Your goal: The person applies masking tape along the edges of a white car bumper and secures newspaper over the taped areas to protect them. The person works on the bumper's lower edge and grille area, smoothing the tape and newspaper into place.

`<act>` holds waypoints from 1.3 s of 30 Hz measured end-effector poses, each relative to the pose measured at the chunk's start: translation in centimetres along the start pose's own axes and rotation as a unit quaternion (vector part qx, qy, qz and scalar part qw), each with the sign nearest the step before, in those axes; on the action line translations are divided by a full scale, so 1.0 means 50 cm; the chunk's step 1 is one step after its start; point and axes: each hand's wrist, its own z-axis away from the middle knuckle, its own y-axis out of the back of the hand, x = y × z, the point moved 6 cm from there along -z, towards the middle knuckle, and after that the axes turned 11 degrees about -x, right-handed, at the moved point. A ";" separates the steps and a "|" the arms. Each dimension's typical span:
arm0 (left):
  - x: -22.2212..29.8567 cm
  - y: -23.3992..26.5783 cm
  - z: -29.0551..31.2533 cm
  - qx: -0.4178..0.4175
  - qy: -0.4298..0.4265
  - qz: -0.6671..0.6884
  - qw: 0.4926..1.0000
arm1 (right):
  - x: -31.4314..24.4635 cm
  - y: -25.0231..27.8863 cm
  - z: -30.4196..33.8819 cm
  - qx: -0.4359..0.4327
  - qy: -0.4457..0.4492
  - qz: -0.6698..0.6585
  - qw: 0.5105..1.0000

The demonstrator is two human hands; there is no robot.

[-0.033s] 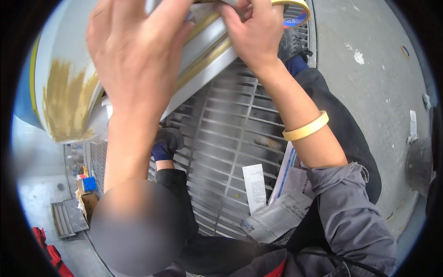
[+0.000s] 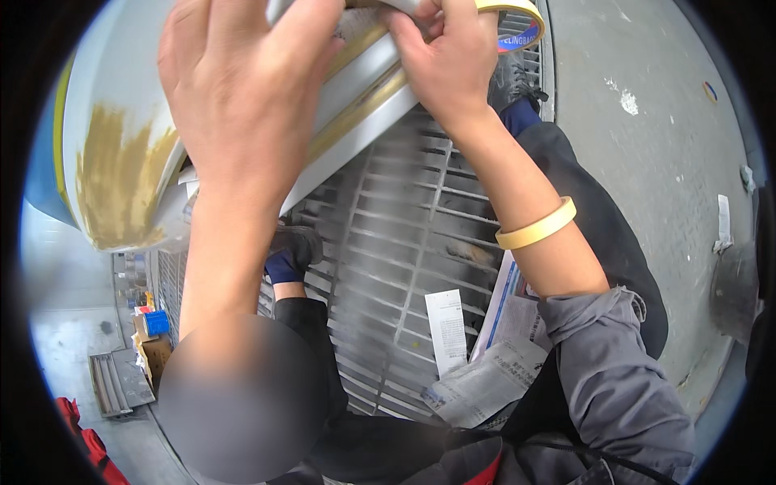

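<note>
A white car body part [image 2: 347, 109] with brownish-gold patches and edges fills the upper left. Over it my left hand [image 2: 242, 89] is raised, its back toward me and its fingers apart; the fingertips run past the upper edge of the picture. My right hand [image 2: 449, 61] is closed at the part's upper end, the thumb bent against a pale edge or strip. A roll of yellow masking tape [image 2: 540, 20] sticks out beside its fingers, seemingly in its grip. Around my right forearm sits another yellow tape ring [image 2: 537, 225]. What lies under the fingertips is hidden.
Beneath is a metal floor grating [image 2: 396, 218], with newspaper sheets [image 2: 493, 380] and a white printed slip [image 2: 445, 331] on it. My shoe [image 2: 297, 245] rests at the part's lower edge. Grey floor [image 2: 638, 186] lies right; a blue can [image 2: 156, 322] and cardboard box stand left.
My left hand has shifted very slightly upward and to the right over the part. The right hand stays almost in place.
</note>
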 end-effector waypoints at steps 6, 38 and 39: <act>-0.067 -0.052 0.010 0.095 -0.120 -0.010 0.988 | -0.024 -0.004 0.010 -0.028 0.014 -0.011 0.999; 0.020 -0.193 0.099 0.043 0.377 0.766 0.518 | -0.031 0.041 0.006 -0.083 0.064 0.035 0.994; 0.018 -0.194 0.098 0.036 0.368 0.760 0.534 | -0.037 0.059 0.021 -0.112 0.092 -0.011 0.989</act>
